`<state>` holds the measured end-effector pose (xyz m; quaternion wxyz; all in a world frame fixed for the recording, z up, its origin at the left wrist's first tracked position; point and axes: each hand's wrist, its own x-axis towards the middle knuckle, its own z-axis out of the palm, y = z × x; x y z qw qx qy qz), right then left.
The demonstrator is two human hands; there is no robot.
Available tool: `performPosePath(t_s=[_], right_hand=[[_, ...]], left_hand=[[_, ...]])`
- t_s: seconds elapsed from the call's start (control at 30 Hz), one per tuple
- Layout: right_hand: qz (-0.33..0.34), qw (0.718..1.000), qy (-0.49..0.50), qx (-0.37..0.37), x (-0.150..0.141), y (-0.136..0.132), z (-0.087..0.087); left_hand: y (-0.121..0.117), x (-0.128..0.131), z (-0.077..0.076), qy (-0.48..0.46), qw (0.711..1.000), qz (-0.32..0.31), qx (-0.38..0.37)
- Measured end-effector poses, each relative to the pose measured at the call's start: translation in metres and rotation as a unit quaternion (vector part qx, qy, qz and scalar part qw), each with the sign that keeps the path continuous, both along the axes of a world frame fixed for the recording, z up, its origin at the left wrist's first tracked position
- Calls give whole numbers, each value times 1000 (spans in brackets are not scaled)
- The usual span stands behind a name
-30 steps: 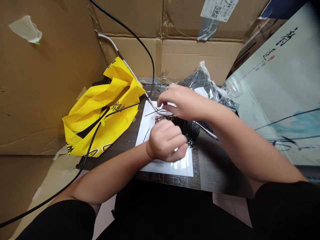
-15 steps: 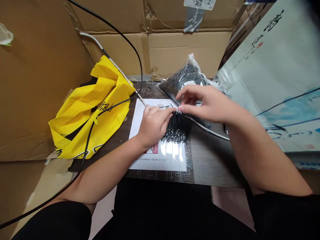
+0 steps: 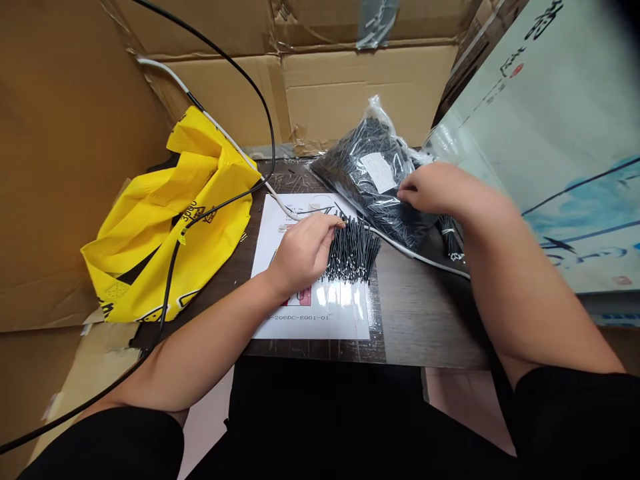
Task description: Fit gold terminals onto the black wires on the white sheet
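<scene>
A row of short black wires [image 3: 353, 257] with bright silvery tips lies on a printed sheet [image 3: 320, 329]. My left hand [image 3: 305, 250] rests at the wires' left side, thumb and fingers pinched together near their upper ends; what sits in the pinch is too small to name. Up to the right, my right hand [image 3: 437, 190] is held over the edge of a clear plastic bag [image 3: 370, 150] filled with small black pieces. Its fingers are curled together, and whatever they hold, if anything, is hidden.
A yellow bag [image 3: 185, 227] lies on the left with a black cable [image 3: 175, 267] across it. One white cable [image 3: 430, 262] runs behind the wires. Bundled black wires [image 3: 450, 237] lie below my right wrist. Cardboard [image 3: 360, 87] stands behind, a pale printed panel [image 3: 565, 167] at right.
My right hand has moved away from the wires, right towards the plastic bag, uncovering the bag's white label. My left hand stays by the wires. The view has shifted slightly.
</scene>
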<state>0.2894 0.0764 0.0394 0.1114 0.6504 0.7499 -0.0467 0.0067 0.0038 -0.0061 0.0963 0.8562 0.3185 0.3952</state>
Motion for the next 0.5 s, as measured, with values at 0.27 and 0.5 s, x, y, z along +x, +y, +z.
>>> performPosePath(t_s=[0.27, 0.5], right_hand=[[-23, 1000, -10, 10, 2, 5, -9], [4, 1000, -21, 6, 3, 10, -12]], left_hand=[[0, 1, 2, 19, 999, -32, 32], [-1, 2, -1, 25, 996, -53, 72]])
